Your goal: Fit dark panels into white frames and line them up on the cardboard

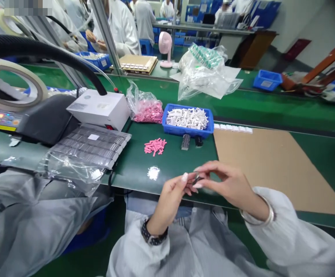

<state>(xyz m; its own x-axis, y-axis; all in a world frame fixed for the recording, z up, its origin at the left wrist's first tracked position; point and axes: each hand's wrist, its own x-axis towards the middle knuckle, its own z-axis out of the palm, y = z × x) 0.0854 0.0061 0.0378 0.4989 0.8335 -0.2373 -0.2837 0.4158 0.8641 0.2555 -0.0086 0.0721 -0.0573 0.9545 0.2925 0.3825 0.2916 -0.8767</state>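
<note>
Close to me, the print on a white, box-shaped machine (98, 109) at left is too small to read, and the red digits on the display (1, 116) beyond it are blurred. A glossy green bench (132, 165) holds a loose pile of thin pink strips (155, 146), a clear crinkled bag (145, 109) of more pink pieces, and a blue plastic bin (189, 131) heaped with angular white parts (187, 118). To the right lies a flat, matte brown board (259, 165). Above the bench's near edge, my right hand (233, 185) pinches a small dark piece (197, 179) between thumb and forefinger, its wrist bent inward. My left hand (171, 196) meets it with curled fingers, thumb uppermost; whether these fingers grip the piece too, I cannot tell.
</note>
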